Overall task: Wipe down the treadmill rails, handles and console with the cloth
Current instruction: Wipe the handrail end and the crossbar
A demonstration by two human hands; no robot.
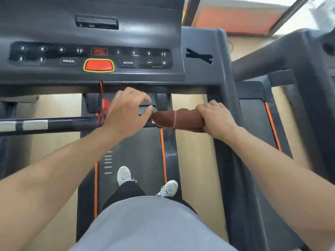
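A person standing on a treadmill belt (137, 153) wipes the front handle bar (54, 124) beneath the console (94, 57), the handle stage of the job apparently in progress. The brown cloth (178, 118) is wrapped around the bar, and the right hand (215, 118) closes its grip over the cloth's right end, fingers curled over the top, knuckles up, forearm reaching in from the lower right. Just left of that grip, the left hand (126, 109) arches over the bar's middle, fingers bent down and fingertips at the cloth's left edge; whether it pinches the cloth or merely steadies the black housing there cannot be told. A red safety cord (101, 105) hangs from the console just left of the left hand. Further left of both grips, the bar's metal sensor plates (35, 125) show no cloth on them. The next move likely calls for sliding the wrapped cloth leftward along the bar, easing past the cord without tugging it, before the console with its red stop button (98, 65) above the hands gets its turn.
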